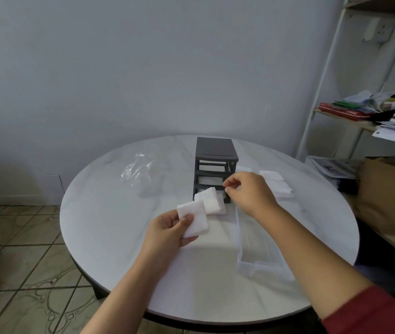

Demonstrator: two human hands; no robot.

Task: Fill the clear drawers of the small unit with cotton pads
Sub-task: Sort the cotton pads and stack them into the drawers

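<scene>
A small stack of cotton pads [193, 220] is held just above the tabletop [119, 225]. The left grip [170, 227] pinches it, thumb on top and fingers under. From this grip the lowest drawer [223, 209] of the dark small unit [215, 150] lies ahead and slightly to the right, very near. The drawer seems drawn out toward the person, and other pads [209, 201] lie in it, tilted. Its long axis runs from the unit toward the person, so I judge the stack must go forward and down, laid flat.

The left grip is the nearer one. The right grip [249, 194] hovers at the unit's front right corner, fingers curled, thumb close to forefinger. I cannot tell if it pinches anything.

Under its forearm a clear drawer [256, 265] lies on the tabletop, out of the unit. Loose pads [276, 183] lie beyond that hand.
</scene>
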